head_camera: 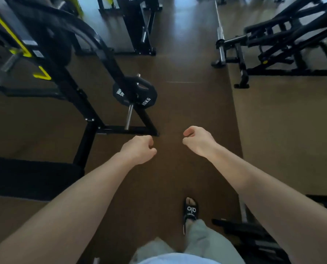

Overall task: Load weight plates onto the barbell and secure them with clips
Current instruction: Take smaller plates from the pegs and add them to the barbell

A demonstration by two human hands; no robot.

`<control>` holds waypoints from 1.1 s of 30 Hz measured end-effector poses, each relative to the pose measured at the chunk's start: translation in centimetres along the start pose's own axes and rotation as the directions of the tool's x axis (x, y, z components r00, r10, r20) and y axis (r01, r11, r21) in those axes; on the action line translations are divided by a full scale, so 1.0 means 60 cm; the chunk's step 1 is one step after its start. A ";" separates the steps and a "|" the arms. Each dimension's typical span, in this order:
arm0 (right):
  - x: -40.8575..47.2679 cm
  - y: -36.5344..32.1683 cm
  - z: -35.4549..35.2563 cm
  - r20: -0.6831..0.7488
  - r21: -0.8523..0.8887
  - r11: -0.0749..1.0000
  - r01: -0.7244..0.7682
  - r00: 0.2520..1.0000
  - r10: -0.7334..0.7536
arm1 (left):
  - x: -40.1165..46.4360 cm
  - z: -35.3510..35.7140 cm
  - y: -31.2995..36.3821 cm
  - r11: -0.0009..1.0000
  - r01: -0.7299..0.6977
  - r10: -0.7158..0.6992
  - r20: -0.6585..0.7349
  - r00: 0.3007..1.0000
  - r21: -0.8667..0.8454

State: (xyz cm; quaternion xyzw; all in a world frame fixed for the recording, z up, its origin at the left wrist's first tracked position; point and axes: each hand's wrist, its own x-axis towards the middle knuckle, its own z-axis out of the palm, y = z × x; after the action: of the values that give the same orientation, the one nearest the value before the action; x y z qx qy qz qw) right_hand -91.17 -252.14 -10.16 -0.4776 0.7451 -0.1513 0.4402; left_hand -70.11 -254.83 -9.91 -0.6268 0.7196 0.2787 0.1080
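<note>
A black 10 kg weight plate (135,91) sits on a steel peg (129,116) of the black rack frame (94,96) ahead and to the left. A bare barbell (220,33) rests on a low black stand at the upper right. My left hand (139,149) is stretched out over the floor with loosely curled fingers and holds nothing. My right hand (197,141) hangs level with it, about a hand's width to the right, fingers also loosely curled and empty. No clips are visible.
Brown rubber flooring (187,103) runs forward between the rack on the left and black benches (292,39) on the right. Another black stand (137,21) is at the top centre. My foot in a black slide sandal (190,211) is below.
</note>
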 end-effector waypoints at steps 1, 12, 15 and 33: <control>0.039 -0.012 -0.017 0.043 -0.005 1.000 0.002 0.999 -0.002 | 0.031 -0.013 0.011 0.999 0.030 -0.030 0.012 0.999 -0.016; 0.433 -0.205 -0.135 0.222 -0.130 0.979 0.159 0.967 -0.128 | 0.388 -0.171 0.060 0.911 0.237 -0.243 0.024 0.970 -0.338; 0.558 -0.264 -0.140 0.258 -0.177 0.966 0.191 0.956 -0.142 | 0.510 -0.208 0.035 0.846 0.314 -0.323 0.055 0.945 -0.430; 1.120 -0.576 -0.167 0.694 -0.346 0.780 0.521 0.701 -0.161 | 0.943 -0.367 -0.005 0.149 0.568 -0.718 0.307 0.625 -0.809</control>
State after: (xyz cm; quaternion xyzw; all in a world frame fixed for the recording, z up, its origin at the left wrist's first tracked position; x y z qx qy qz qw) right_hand -89.68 -328.10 -16.55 -0.7345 0.4585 0.1420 0.4798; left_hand -76.36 -314.33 -20.45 -0.8538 0.1459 0.4720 -0.1639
